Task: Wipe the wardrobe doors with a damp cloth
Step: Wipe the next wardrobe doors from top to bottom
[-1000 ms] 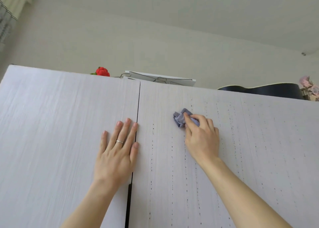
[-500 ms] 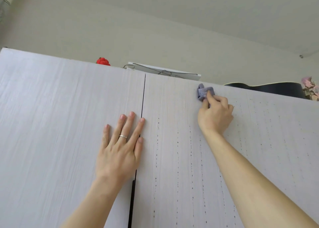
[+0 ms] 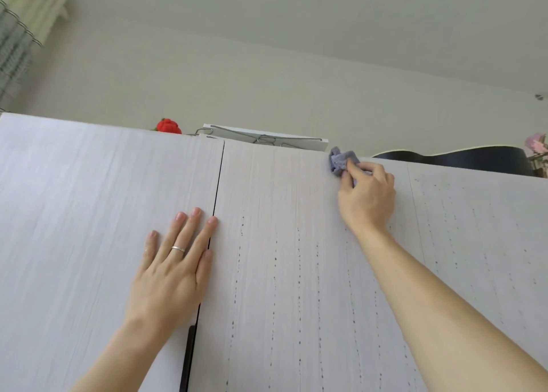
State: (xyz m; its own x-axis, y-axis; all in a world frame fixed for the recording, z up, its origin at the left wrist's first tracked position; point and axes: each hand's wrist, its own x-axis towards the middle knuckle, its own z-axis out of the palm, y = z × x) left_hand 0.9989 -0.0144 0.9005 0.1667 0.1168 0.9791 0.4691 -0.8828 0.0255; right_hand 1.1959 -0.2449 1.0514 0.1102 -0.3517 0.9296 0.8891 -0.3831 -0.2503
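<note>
Two pale wood-grain wardrobe doors fill the view, the left door (image 3: 89,213) and the right door (image 3: 281,243), split by a dark vertical gap. My right hand (image 3: 366,196) grips a bunched blue-grey cloth (image 3: 341,161) and holds it against the right door's top edge. My left hand (image 3: 175,261), wearing a ring, lies flat with straight fingers on the left door beside the gap. Dotted vertical marks run down the right door below the cloth.
On the wardrobe top stand a red knitted object (image 3: 168,125), a white box with wire hangers (image 3: 267,139), a black guitar-shaped case (image 3: 462,158) and pink flowers (image 3: 536,145). A curtain (image 3: 17,44) hangs at upper left. A dark handle (image 3: 187,359) sits low in the gap.
My right hand carried the cloth from the middle of the right door up to its top edge and stays there. My left hand has kept its place on the left door.
</note>
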